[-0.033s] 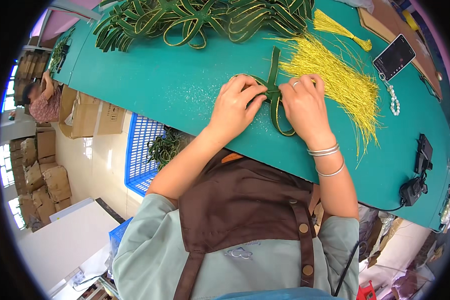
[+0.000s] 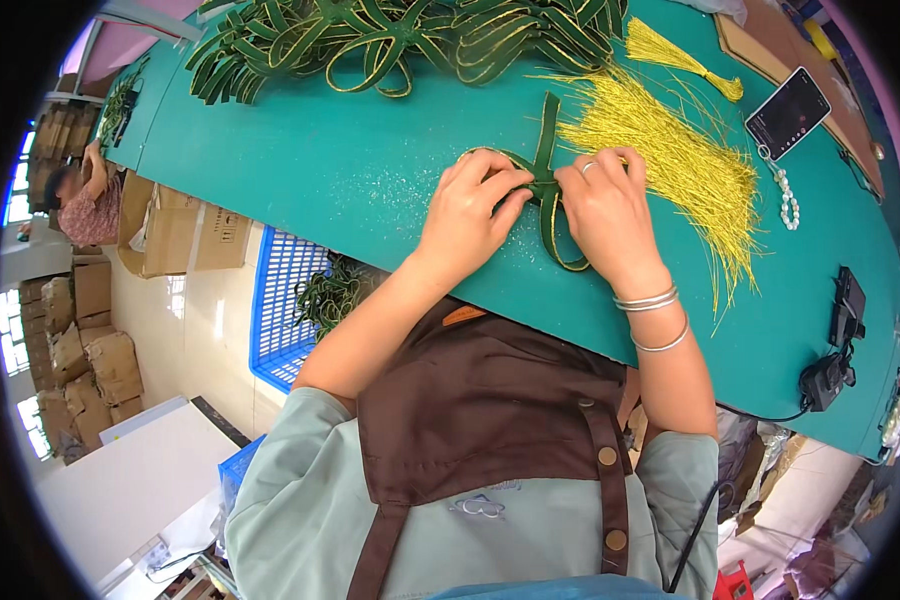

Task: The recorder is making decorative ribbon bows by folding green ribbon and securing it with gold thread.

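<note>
A dark green ribbon bow (image 2: 550,225) with gold edges lies between my hands, its loops and one straight tail spread on the green table. My left hand (image 2: 475,210) is closed in a pinch at the bow's centre from the left. From the right, my right hand (image 2: 610,205) pinches at the same centre, fingers curled. A thin strand seems to cross the middle between my fingertips; its ends are hidden. Right beside my right hand lies a spread bundle of thin gold wire ties (image 2: 680,160).
Green ribbon bows (image 2: 390,40) are heaped along the far side. A smaller gold bundle (image 2: 680,60), a phone (image 2: 788,112) with a beaded strap, and a black device (image 2: 847,305) lie rightward. A blue basket (image 2: 275,300) stands below the table's left edge. Another person (image 2: 92,205) sits far left.
My right hand has shifted very slightly left at the bow's centre. My left hand stays where it was.
</note>
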Demonstrator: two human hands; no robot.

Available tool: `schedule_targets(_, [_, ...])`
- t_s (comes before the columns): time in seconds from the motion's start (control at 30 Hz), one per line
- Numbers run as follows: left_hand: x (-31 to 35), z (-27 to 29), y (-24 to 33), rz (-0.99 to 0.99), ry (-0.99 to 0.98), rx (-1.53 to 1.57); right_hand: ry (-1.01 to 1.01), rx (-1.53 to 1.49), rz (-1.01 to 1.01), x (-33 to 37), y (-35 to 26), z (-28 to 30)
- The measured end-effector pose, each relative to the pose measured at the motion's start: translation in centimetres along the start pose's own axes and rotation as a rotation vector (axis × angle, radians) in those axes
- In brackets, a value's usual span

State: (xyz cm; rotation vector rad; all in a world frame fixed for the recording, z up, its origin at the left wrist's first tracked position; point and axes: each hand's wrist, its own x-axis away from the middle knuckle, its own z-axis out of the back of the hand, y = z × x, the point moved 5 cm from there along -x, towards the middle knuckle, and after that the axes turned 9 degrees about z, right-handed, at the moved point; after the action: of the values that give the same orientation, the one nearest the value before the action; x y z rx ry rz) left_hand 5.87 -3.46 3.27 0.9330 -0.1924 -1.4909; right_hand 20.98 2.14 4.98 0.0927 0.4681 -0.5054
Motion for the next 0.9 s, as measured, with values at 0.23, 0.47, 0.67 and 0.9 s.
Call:
schedule_targets(0.23, [0.2, -0.4, -0.1, -0.018, 0.012, -0.018, 0.066, -0.102, 0.01, 0.1, 0.0, -0.5])
schedule_targets(0.47, [0.4, -0.6, 0.1, 0.01, 0.01, -0.084, 0.115, -0.174, -0.003, 0.5, 0.6, -0.4])
schedule_targets(0.67, [0.8, -0.3, 0.0, -0.059, 0.03, -0.072, 0.094, -0.158, 0.025, 0.1, 0.0, -0.2])
schedule_targets(0.9, [1.5, 0.4, -0.2, -0.063, 0.028, -0.133, 0.088, -0.324, 0.011, -0.2, -0.7, -1.3])
